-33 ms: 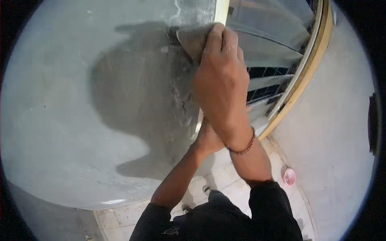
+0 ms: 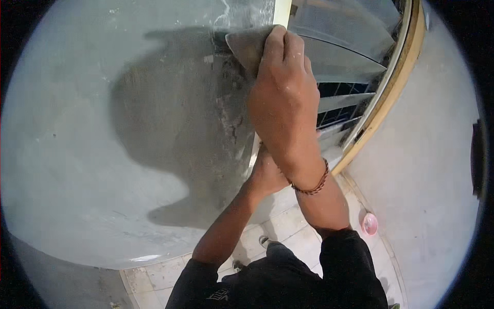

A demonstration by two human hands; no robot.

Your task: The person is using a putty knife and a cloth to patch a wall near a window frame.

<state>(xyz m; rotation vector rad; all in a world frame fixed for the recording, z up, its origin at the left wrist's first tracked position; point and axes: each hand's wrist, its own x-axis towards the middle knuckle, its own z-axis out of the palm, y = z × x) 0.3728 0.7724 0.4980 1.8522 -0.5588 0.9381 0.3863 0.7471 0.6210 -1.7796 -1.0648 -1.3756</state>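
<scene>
My right hand (image 2: 284, 87) is closed on a grey-brown sheet that looks like sandpaper (image 2: 248, 45). It holds the sheet against the grey plastered wall (image 2: 170, 103), beside the pale window-frame edge (image 2: 281, 14). A free corner of the sheet points left, and its lower edge stands a little off the wall. Lower down, my left hand (image 2: 266, 171) is behind my right wrist, next to the same frame edge. Its fingers are mostly hidden, with only a fingertip showing past the right hand. A braided bracelet circles my right wrist.
Glass louvre slats (image 2: 342, 56) fill the window on the right, inside a curved-looking yellowish wooden frame (image 2: 383, 98). A pink bowl (image 2: 369, 224) rests on the pale tiled floor (image 2: 288, 234). Another light wall (image 2: 427, 154) rises at the right. Dark cracks and patches mark the plaster by the frame.
My right hand and the sheet have shifted very slightly up along the wall edge, and the view has moved a little. The left hand stays behind the right wrist.
</scene>
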